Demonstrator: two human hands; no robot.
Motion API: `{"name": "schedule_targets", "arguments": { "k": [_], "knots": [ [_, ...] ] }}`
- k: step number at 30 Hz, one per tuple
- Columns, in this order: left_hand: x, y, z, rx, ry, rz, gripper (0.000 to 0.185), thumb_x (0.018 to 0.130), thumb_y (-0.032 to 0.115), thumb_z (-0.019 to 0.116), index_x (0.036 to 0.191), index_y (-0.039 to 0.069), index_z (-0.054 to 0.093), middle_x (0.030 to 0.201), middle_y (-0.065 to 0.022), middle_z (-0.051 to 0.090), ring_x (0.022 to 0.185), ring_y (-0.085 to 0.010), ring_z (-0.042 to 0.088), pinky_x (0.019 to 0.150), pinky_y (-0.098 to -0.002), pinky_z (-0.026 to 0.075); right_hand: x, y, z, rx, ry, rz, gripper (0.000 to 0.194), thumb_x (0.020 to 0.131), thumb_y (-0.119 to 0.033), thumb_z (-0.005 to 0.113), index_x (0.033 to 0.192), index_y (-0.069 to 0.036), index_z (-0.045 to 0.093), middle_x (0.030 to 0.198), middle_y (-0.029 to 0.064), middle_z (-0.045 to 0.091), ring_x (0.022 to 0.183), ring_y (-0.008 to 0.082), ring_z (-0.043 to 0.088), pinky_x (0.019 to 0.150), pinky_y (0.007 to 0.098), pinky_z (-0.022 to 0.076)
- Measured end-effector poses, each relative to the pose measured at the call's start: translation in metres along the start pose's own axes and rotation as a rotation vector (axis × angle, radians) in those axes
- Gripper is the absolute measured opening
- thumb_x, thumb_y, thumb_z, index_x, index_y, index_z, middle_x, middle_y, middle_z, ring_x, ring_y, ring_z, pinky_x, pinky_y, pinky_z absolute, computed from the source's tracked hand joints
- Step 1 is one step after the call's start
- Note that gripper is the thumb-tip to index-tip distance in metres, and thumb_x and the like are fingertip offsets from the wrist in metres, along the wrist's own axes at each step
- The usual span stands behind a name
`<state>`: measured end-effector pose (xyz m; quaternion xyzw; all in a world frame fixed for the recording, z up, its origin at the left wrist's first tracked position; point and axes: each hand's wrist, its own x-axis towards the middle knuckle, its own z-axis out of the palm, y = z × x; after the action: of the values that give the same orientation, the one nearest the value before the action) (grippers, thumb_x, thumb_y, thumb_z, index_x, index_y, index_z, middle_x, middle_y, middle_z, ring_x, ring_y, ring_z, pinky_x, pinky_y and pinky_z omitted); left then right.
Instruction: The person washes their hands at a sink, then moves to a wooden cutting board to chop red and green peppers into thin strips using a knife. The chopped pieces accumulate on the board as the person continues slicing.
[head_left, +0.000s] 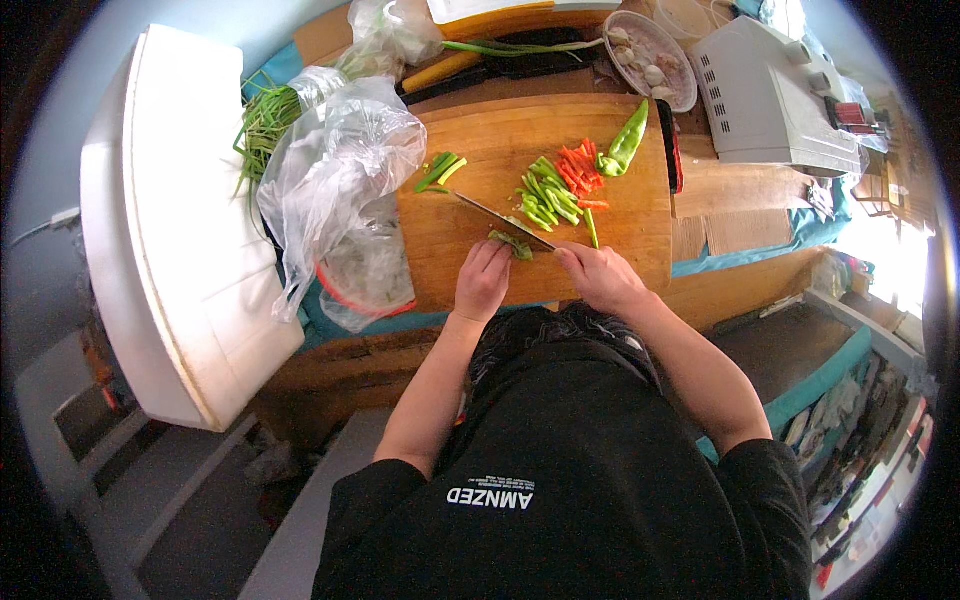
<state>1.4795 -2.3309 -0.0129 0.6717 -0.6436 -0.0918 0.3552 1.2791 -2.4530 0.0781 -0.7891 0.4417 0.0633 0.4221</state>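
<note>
My right hand (606, 279) grips the handle of a kitchen knife (501, 217), whose blade slants up and left, low over the wooden cutting board (480, 135). With bent fingertips, my left hand (484, 279) holds a piece of green vegetable (513, 245) on the board, beside the blade. Which vegetable it is, I cannot tell. Past the knife lie a pile of green pepper strips (551, 196) and a pile of red pepper strips (579, 169). A long green pepper (630, 139) rests against the red pile. Cut scallion pieces (441, 174) lie near the board's left edge.
Clear plastic bags (345, 150) lie left of the board, beside green stalks (270, 120). A white foam box (187, 225) stands further left. Behind the board are a yellow handle (442, 71), a long scallion (517, 49) and a bowl of garlic (621, 56). A white appliance (765, 97) stands right.
</note>
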Motion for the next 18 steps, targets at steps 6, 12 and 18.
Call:
{"name": "schedule_targets", "arguments": {
  "k": [6,12,18],
  "knots": [
    [0.002,-0.001,0.004,0.061,-0.009,0.023,0.025,0.085,0.001,0.068,0.11,0.0,0.07,0.112,-0.0164,0.066,0.107,-0.0378,0.063,0.094,-0.0437,0.055,-0.035,-0.009,-0.022,-0.1,-0.068,0.029,0.038,0.106,-0.046,0.048,0.124,-0.021,0.07,0.087,0.0257,0.072,0.081,0.0477,0.07,0.073,0.0583,0.0572],
    [0.004,-0.001,0.006,0.008,-0.01,-0.019,0.026,0.086,0.004,0.07,0.112,0.002,0.071,0.114,-0.0175,0.067,0.108,-0.0401,0.064,0.094,-0.0468,0.055,-0.038,-0.019,-0.018,-0.174,-0.037,0.029,0.037,0.106,-0.046,0.048,0.125,-0.022,0.068,0.084,0.025,0.072,0.077,0.047,0.071,0.069,0.0589,0.0574],
    [0.001,0.0,0.001,0.015,-0.04,-0.026,0.023,0.084,0.004,0.071,0.107,0.002,0.072,0.11,-0.0172,0.069,0.104,-0.0398,0.065,0.092,-0.0466,0.055,-0.008,-0.02,0.008,-0.121,-0.019,0.018,0.037,0.106,-0.042,0.048,0.119,-0.016,0.07,0.087,0.0268,0.072,0.082,0.0471,0.07,0.073,0.058,0.0562]
  ]
}}
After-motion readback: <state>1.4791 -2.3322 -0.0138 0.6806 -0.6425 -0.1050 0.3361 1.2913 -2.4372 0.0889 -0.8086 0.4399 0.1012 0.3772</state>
